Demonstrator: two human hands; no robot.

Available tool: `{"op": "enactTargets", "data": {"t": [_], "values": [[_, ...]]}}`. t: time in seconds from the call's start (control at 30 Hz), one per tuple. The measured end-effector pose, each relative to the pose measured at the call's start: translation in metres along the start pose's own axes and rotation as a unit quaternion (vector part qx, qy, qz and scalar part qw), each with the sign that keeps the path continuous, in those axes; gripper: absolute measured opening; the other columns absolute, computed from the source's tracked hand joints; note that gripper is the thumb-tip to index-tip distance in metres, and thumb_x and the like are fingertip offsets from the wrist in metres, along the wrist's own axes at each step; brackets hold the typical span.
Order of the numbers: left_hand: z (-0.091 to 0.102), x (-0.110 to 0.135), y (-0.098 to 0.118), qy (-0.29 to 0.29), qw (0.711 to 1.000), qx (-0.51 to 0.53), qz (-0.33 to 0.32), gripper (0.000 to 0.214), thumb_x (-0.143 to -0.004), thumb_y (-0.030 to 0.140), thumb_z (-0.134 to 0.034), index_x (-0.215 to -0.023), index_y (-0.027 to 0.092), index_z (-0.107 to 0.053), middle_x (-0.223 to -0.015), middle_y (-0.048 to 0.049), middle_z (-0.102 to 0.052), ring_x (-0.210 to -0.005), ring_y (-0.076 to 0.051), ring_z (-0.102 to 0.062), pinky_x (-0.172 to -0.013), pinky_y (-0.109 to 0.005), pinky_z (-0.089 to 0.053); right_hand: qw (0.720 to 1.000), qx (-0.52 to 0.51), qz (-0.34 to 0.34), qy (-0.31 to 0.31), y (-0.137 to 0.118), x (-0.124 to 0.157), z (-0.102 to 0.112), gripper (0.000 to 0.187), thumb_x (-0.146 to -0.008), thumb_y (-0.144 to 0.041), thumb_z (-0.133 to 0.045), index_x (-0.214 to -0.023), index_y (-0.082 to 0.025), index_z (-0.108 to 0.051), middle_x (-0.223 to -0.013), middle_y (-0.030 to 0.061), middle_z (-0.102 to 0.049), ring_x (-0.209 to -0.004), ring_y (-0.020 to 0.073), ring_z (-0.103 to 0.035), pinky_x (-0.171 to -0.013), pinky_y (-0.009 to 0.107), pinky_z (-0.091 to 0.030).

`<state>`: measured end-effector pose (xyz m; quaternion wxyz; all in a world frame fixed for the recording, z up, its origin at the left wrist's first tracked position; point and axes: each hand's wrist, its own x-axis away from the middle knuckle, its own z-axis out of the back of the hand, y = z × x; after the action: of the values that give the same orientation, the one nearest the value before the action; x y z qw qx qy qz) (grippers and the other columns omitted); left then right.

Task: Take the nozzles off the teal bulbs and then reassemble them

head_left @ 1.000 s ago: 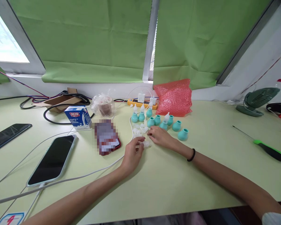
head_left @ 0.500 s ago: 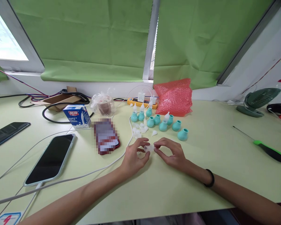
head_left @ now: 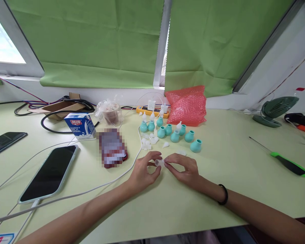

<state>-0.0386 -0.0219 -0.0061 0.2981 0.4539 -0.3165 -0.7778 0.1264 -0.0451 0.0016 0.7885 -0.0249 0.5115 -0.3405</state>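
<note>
My left hand (head_left: 143, 171) and my right hand (head_left: 184, 167) meet over the pale green table (head_left: 218, 189), both pinching a small clear plastic tip (head_left: 159, 163) between their fingertips. Just beyond them lies a loose pile of clear tips (head_left: 148, 140), and one more tip (head_left: 165, 144) lies apart. Behind stand several teal rubber bulbs (head_left: 175, 134); some carry a clear tip on top, others are bare. The nearest bare bulb (head_left: 196, 145) lies right of the hands.
A phone (head_left: 49, 173) on a white cable lies at the left, with a second phone (head_left: 3, 142) farther left. A milk carton (head_left: 80, 125), a bagged cup (head_left: 110, 113), pink bubble wrap (head_left: 186, 105), a power strip (head_left: 152, 110), a green fan (head_left: 277, 110) and a screwdriver (head_left: 286, 161) surround the work spot.
My right hand drew back from the pile of tips toward me and met the left hand. Both now pinch one clear tip between them.
</note>
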Motion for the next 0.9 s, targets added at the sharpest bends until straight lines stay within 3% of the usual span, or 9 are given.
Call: {"op": "enactTargets", "data": {"t": [0.13, 0.27, 0.43, 0.57, 0.67, 0.73, 0.8, 0.9], "values": [[0.0, 0.0, 0.0, -0.004, 1.0, -0.004, -0.026, 0.029, -0.068, 0.009, -0.05, -0.095, 0.018, -0.053, -0.09, -0.0028, -0.062, -0.078, -0.011, -0.058, -0.066, -0.023, -0.054, 0.996, 0.035, 0.084, 0.006, 0.006, 0.001, 0.001, 0.025, -0.067, -0.001, -0.058, -0.086, -0.018, -0.057, -0.072, 0.0039, -0.064, -0.072, 0.0146, -0.06, -0.062, 0.026, -0.051], [0.0, -0.001, -0.001, -0.001, 0.999, -0.009, -0.05, 0.024, -0.069, 0.008, -0.049, -0.089, 0.017, -0.058, -0.084, -0.0024, -0.064, -0.075, -0.011, -0.06, -0.067, -0.024, -0.055, 0.973, 0.124, 0.194, -0.02, 0.011, 0.001, 0.004, 0.029, -0.067, -0.001, -0.059, -0.09, -0.017, -0.057, -0.075, 0.0044, -0.066, -0.079, 0.0187, -0.059, -0.072, 0.037, -0.05], [0.0, 0.0, -0.001, 0.012, 0.999, 0.008, -0.038, 0.023, -0.068, 0.008, -0.051, -0.088, 0.016, -0.06, -0.085, -0.0036, -0.065, -0.074, -0.012, -0.061, -0.067, -0.025, -0.056, 0.97, 0.131, 0.201, -0.034, 0.007, -0.001, 0.005, 0.032, -0.066, 0.0, -0.059, -0.092, -0.018, -0.056, -0.077, 0.0035, -0.067, -0.076, 0.0183, -0.058, -0.071, 0.038, -0.048], [0.0, 0.0, 0.0, 0.017, 0.999, 0.022, -0.029, 0.023, -0.068, 0.009, -0.052, -0.089, 0.017, -0.059, -0.087, -0.0037, -0.065, -0.077, -0.013, -0.061, -0.066, -0.025, -0.056, 0.999, 0.029, 0.042, 0.009, 0.002, -0.003, 0.004, 0.034, -0.066, -0.005, -0.06, -0.095, -0.021, -0.055, -0.078, 0.0035, -0.062, -0.074, 0.0163, -0.055, -0.064, 0.032, -0.048], [0.001, 0.0, 0.002, 0.019, 0.999, 0.029, -0.037, 0.022, -0.069, 0.009, -0.052, -0.088, 0.016, -0.059, -0.089, -0.0045, -0.064, -0.081, -0.014, -0.061, -0.066, -0.025, -0.056, 0.99, -0.076, -0.117, -0.029, 0.0, -0.004, 0.004, 0.026, -0.069, -0.017, -0.06, -0.093, -0.02, -0.055, -0.085, 0.0053, -0.056, -0.077, 0.0165, -0.053, -0.068, 0.033, -0.047], [0.001, 0.001, 0.003, 0.026, 0.998, 0.024, -0.043, 0.022, -0.07, 0.009, -0.051, -0.09, 0.016, -0.057, -0.091, -0.0047, -0.064, -0.083, -0.014, -0.06, -0.067, -0.025, -0.055, 0.959, -0.175, -0.213, -0.061, -0.001, -0.004, 0.003, 0.022, -0.072, -0.024, -0.058, -0.093, -0.02, -0.055, -0.089, 0.0061, -0.053, -0.08, 0.0167, -0.053, -0.068, 0.032, -0.048], [0.001, 0.002, 0.003, 0.036, 0.998, 0.009, -0.056, 0.023, -0.071, 0.009, -0.051, -0.092, 0.017, -0.055, -0.092, -0.0046, -0.064, -0.083, -0.013, -0.06, -0.069, -0.025, -0.055, 0.911, -0.273, -0.295, -0.088, -0.002, -0.003, 0.002, 0.023, -0.074, -0.03, -0.055, -0.094, -0.019, -0.054, -0.089, 0.006, -0.053, -0.078, 0.0161, -0.054, -0.065, 0.031, -0.049], [0.0, 0.003, 0.003, 0.045, 0.993, -0.022, -0.104, 0.022, -0.072, 0.008, -0.051, -0.092, 0.017, -0.052, -0.09, -0.0042, -0.065, -0.078, -0.011, -0.061, -0.068, -0.023, -0.053, 0.847, -0.363, -0.372, -0.115, -0.003, -0.002, 0.0, 0.027, -0.074, -0.034, -0.054, -0.094, -0.017, -0.052, -0.074, 0.003, -0.055, -0.061, 0.013, -0.055, -0.053, 0.029, -0.049]]}}
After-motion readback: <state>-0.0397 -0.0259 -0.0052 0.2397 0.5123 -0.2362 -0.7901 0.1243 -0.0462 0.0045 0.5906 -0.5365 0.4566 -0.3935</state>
